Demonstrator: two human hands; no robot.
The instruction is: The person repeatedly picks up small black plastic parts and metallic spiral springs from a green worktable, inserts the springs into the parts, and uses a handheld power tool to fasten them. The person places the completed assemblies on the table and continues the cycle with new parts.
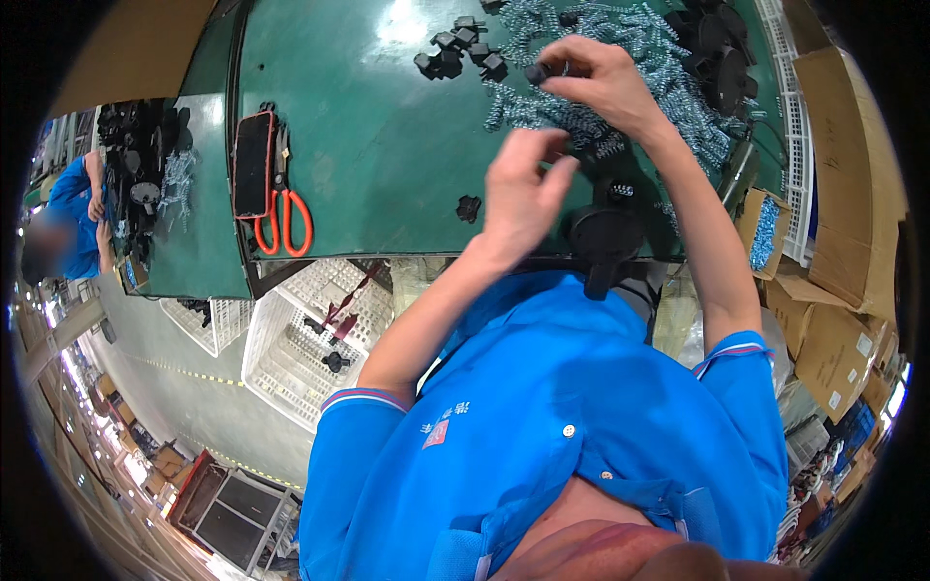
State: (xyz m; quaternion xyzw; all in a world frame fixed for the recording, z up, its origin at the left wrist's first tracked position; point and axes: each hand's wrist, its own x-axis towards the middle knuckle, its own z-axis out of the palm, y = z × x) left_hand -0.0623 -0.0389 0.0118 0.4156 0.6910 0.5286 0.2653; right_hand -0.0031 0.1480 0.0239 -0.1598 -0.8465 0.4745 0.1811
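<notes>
1. Both hands work over the green bench point(368, 145) in the upper middle of the frame. Left hand point(523, 194) sits nearer the body, fingers curled loosely inward; whether it pinches anything I cannot tell, since its palm side is hidden.
2. Right hand point(605, 82) reaches further up, wrist bent, thumb and fingertips closed on a small black knob point(536, 73) held just above the bench.
3. That knob looks like hard moulded plastic: light, stiff, unlikely to break, and best pinched by its ridged rim as it is now.
4. Just below the left hand stands a round black fixture point(605, 237) at the bench's near edge, with a loose black part point(469, 207) lying to its left.
5. Under and around the right hand spreads a heap of small metal springs point(630, 39); these look light, springy and prone to tangle, so one would be taken singly by its coil.
6. Further up and left lies a cluster of black knobs point(460, 53).
7. Left of centre lie orange-handled scissors point(286, 208) beside a phone in a red case point(254, 163).
8. Below the bench stand white plastic crates point(291, 349); cardboard boxes point(843, 232) fill the right edge.
9. At far left another person in a blue shirt point(68, 213) works at a second bench.
</notes>
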